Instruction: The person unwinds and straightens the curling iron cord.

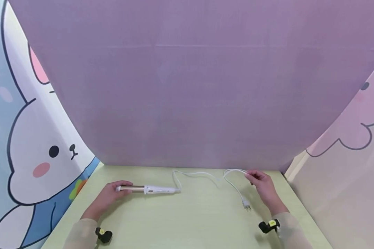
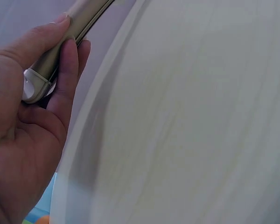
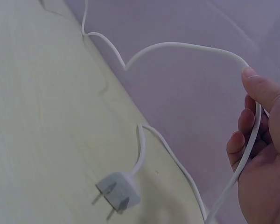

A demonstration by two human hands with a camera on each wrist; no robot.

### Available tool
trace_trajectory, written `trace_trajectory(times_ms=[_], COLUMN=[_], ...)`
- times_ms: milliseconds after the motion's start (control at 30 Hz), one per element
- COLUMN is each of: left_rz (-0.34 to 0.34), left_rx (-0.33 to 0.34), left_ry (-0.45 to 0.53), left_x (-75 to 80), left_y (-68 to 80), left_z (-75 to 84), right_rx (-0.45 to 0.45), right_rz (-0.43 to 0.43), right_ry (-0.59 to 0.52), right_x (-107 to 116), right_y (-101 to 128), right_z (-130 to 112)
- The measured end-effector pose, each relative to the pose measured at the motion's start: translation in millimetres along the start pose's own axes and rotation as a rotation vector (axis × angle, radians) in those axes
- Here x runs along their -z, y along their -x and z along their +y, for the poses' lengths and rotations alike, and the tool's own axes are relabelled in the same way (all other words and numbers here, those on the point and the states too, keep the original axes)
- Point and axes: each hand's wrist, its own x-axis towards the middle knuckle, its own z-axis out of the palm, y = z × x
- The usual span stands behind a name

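Left hand (image 1: pixel 107 196) grasps curling iron (image 1: pixel 148 189) at its barrel tip; long axis runs rightward toward right hand (image 1: pixel 263 188), pinching cord (image 1: pixel 233 186).

White-gold curling iron (image 1: pixel 148 189); white cord (image 1: pixel 205 174); pale green table (image 1: pixel 187 221); purple backdrop (image 1: pixel 187 86).

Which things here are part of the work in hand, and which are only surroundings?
In hand:
curling iron, barrel tip gripped by the left hand
white cord, pinched by the right hand
plug, lying on the table

Surroundings:
purple backdrop
rabbit panel
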Motion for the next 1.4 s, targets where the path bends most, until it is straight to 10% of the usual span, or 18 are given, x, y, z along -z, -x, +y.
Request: trace_trajectory(times_ms=[700,1400], left_rz=[0.014,-0.011], left_rx=[0.078,0.05], left_ry=[0.031,-0.096], left_x=[0.6,5.5], left_y=[-1.4,-3.1], left_z=[-17.2,-19.3], right_rx=[-0.15,-0.001], right_rz=[-0.098,-0.148], right_ry=[0.215,0.44], right_x=[18.1,14.1], right_y=[7.6,16.7], right_z=[33.8,52.2])
